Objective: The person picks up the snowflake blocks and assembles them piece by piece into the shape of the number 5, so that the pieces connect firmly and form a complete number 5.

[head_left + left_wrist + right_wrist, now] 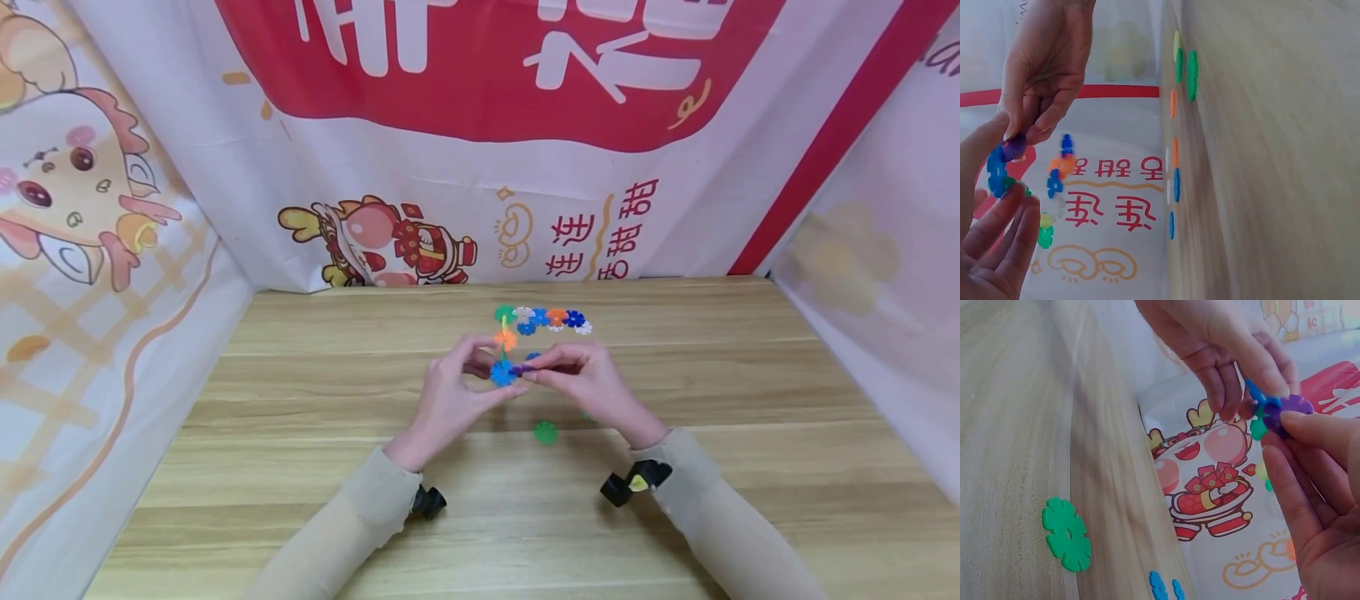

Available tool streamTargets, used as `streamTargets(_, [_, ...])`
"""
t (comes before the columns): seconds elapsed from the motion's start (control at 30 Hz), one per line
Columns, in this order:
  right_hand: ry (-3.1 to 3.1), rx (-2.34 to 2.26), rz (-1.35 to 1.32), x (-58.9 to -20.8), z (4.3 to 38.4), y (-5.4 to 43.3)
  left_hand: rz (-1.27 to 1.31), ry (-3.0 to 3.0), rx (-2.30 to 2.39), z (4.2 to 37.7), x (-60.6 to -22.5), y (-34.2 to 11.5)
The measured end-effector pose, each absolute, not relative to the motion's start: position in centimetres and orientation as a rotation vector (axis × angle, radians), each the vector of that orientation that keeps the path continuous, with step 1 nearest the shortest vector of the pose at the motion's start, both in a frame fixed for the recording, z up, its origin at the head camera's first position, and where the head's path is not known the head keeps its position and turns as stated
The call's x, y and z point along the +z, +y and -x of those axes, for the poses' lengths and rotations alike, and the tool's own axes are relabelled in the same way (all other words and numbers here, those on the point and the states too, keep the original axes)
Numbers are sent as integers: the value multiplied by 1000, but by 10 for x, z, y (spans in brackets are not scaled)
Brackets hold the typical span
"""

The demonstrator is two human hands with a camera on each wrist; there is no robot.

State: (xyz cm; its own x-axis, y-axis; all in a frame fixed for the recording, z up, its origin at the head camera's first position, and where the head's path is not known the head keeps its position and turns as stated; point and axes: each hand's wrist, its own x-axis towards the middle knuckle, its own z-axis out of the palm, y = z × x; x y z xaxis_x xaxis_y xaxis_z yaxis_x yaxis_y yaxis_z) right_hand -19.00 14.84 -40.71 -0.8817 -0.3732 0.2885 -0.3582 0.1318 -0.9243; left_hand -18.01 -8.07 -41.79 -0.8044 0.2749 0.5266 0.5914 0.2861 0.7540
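My left hand point(450, 396) grips a blue notched disc point(502, 373) between thumb and fingers, at the near end of a raised chain of linked plastic discs. From there the chain runs through an orange disc point(506, 340) and a green disc point(504, 314), then bends right through white, blue and orange to a dark blue disc point(574, 319). My right hand point(592, 383) pinches a purple disc point(1296, 411) by thumb and fingertips. Its edge is right at the blue disc's edge, and fingers partly cover both.
On the wooden table point(337, 392), a loose green disc point(545, 432) lies nearest me. Another green piece point(587, 415) is mostly hidden by the right hand. Several more discs, including an orange disc point(1173, 104), lie farther back. A printed cloth point(420, 183) hangs behind the table.
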Motion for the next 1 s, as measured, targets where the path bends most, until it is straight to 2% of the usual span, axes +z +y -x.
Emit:
streamTargets(0.27, [2350, -1894, 777, -403, 190, 151, 1040, -2253, -1469, 181, -413, -85])
streamTargets(0.87, [2330, -1864, 936, -398, 191, 157, 1090, -2376, -1264, 183, -402, -84])
streamTargets(1.0, [2327, -1873, 885, -399, 192, 157, 1084, -2386, -1265, 183, -402, -83])
